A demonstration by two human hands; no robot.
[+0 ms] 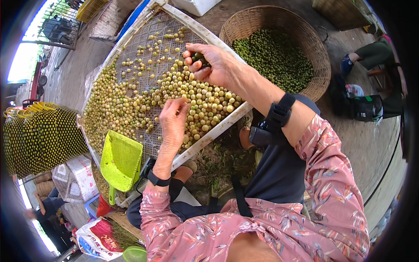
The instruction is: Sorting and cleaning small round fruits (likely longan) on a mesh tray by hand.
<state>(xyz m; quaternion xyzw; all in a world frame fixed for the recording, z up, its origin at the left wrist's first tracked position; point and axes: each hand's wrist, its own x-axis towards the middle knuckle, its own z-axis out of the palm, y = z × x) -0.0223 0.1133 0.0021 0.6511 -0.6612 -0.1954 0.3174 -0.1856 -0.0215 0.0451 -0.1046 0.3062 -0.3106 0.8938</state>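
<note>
My left hand [174, 113] rests over pale yellow, round fruits [206, 98] on a white-framed mesh tray [212, 133]. Its fingers are curled at the fruits; whether they grip one is hard to tell. Above and to the right, my right hand [208, 64] is turned partly palm up, with several dark green round fruits [199, 59] cupped in its curled fingers. Larger pale fruits are heaped near the tray's near edge, smaller ones spread to the left. A lime-green dustpan [121, 160] lies on the tray's left corner, its handle towards me.
A round wicker basket [322, 59] holding small green fruits stands right of the tray. At the left are a black-and-yellow woven basket [42, 140] and a white box [77, 178]. A printed sack [101, 240] lies lower left. People's legs show at far right; another person is at lower left.
</note>
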